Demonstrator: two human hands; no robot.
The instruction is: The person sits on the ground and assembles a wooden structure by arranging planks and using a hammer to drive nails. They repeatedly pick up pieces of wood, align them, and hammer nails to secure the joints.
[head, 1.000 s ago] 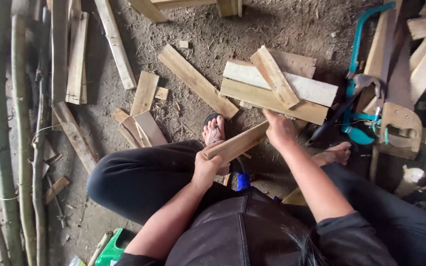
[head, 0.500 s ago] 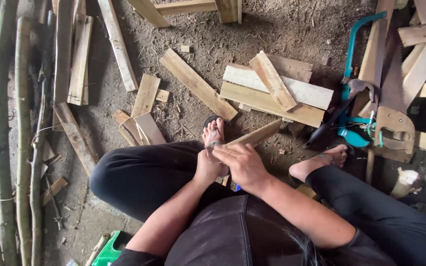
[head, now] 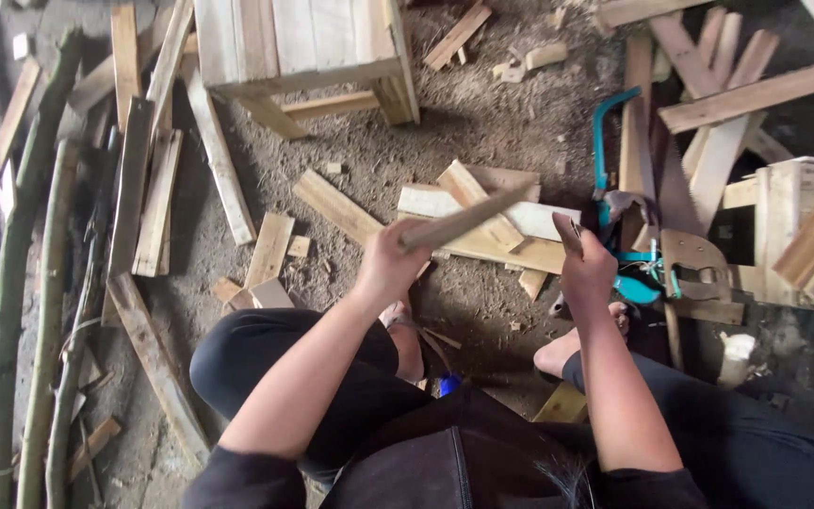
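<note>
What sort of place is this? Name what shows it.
Probably a rough woodworking spot with a dirt floor. Offcut planks and poles lie scattered about, a teal-framed saw lies on the ground, and a slatted wooden crate stands nearby. The left hand holds a wooden strip.

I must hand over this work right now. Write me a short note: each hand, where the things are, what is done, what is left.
Left hand: shut on a wood strip, raised above the ground and blurred.
Right hand: raised, shut on a small dark thing; what it is cannot be told.
Things: saw with teal frame on the ground right of the right hand; short boards lie under the strip; a wooden crate stands further off.
Done: strip lifted off the ground.
Left: no cut or joint shows on the strip.
</note>
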